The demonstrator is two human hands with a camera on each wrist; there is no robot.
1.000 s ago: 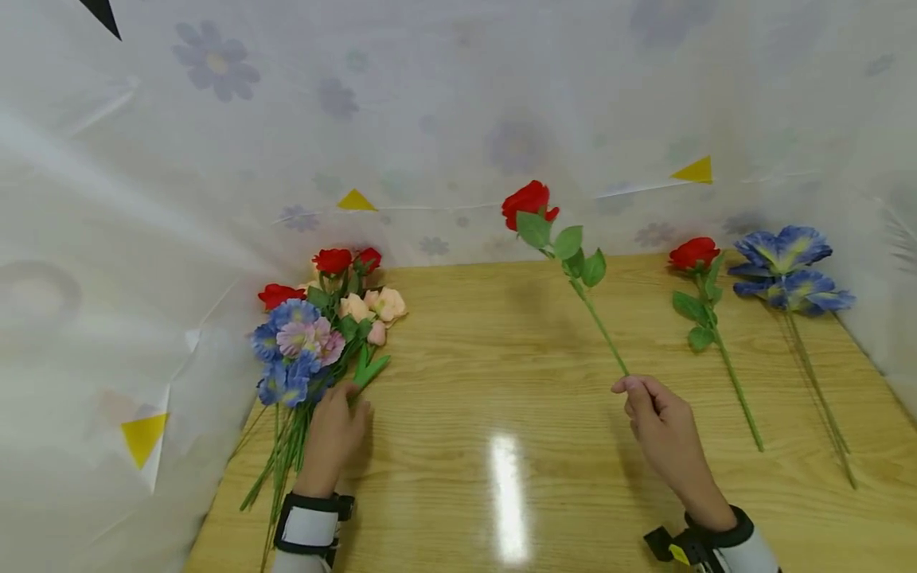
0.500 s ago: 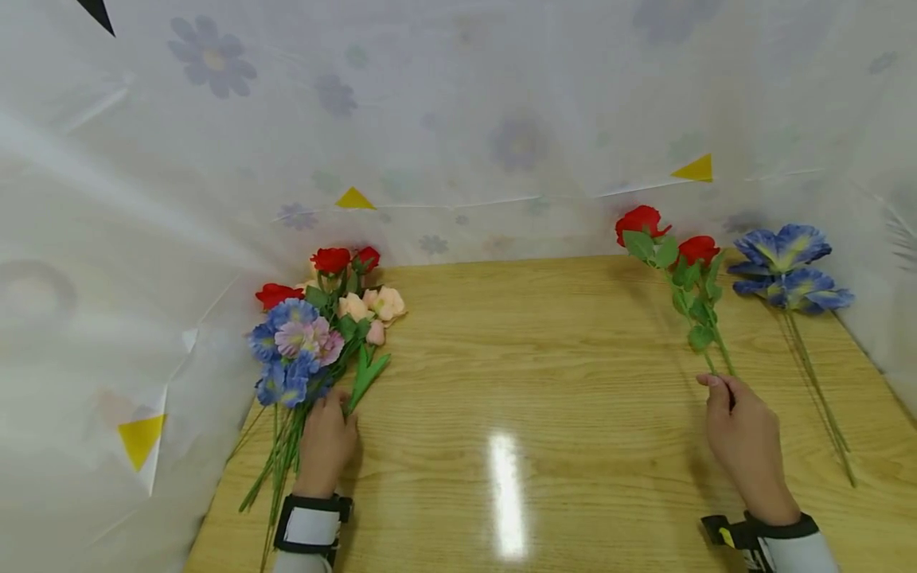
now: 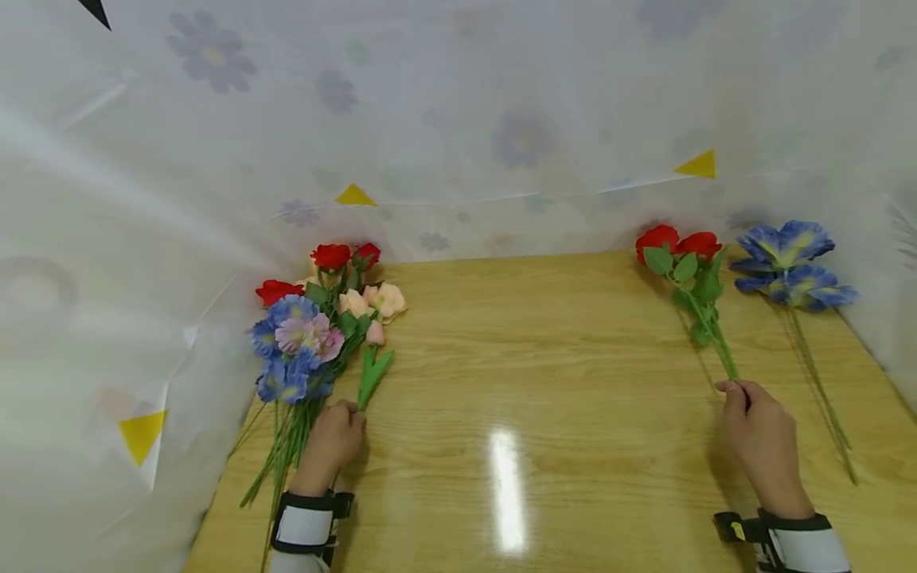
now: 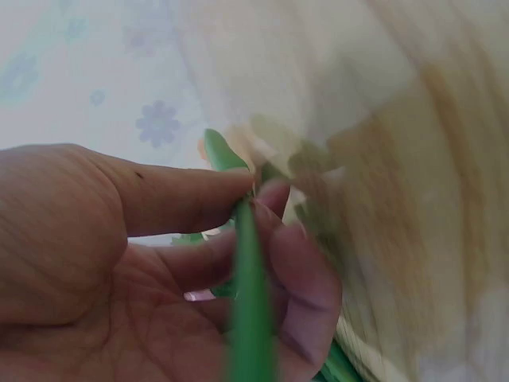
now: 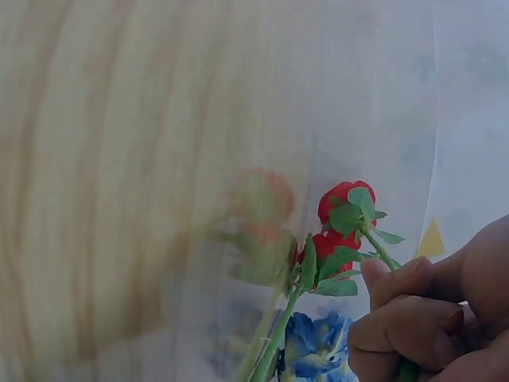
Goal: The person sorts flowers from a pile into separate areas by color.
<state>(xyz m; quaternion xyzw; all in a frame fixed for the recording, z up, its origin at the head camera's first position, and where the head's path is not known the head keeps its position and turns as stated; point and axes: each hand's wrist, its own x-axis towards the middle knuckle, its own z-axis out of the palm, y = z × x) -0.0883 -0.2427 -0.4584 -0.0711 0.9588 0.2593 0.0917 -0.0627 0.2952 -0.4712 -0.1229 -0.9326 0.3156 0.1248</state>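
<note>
On the right of the table, my right hand (image 3: 762,446) pinches the stem of a red rose (image 3: 657,243). Its bloom sits just left of a second red rose (image 3: 700,245), and the two stems overlap. In the right wrist view, curled fingers wrap the green stem (image 5: 380,247). My left hand (image 3: 335,438) pinches a pink tulip (image 3: 371,378) by its stem, beside the bunch of flowers; thumb and forefinger close on the green stem (image 4: 253,294) in the left wrist view. The bunch holds several blue and pink blooms (image 3: 294,346), red roses (image 3: 331,256) and peach flowers (image 3: 387,301).
Blue flowers (image 3: 795,263) on long stems lie right of the roses. A pale floral-print sheet (image 3: 458,119) with yellow triangles rises behind and beside the wooden table (image 3: 501,342). Loose stems (image 3: 275,469) of the bunch reach towards the table's near left.
My right hand has carried the rose rightward and lowered it beside the other red rose. My left hand has shifted slightly, and the tulip's leaves now stand a little more upright.
</note>
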